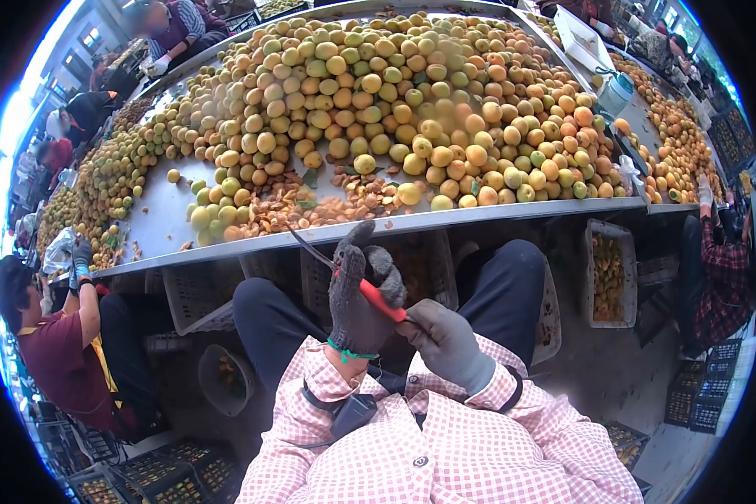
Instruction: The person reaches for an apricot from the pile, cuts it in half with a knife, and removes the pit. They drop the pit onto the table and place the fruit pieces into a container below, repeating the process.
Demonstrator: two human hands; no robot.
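Note:
My left hand (pixel 357 298), in a dark grey knit glove with a green edge at the wrist, is closed around a knife (pixel 382 301). The knife has a red handle and a thin curved dark blade that points up and left toward the table edge. At the butt of the handle, the curled fingers of my right hand (pixel 451 346), in a lighter grey glove, are pinched together; its fingertips are partly hidden. Both hands are above my lap. Just beyond them, cut fruit pieces (pixel 311 206) and whole yellow-orange apricots (pixel 344 84) are heaped on the metal table (pixel 172 225).
Under the table edge stand white crates (pixel 195 298) and a crate of fruit pieces (pixel 609 277). A bucket (pixel 225 378) is on the floor at left. Co-workers sit at left (pixel 63 353) and right (pixel 718 286). A bottle (pixel 617 91) stands on the table.

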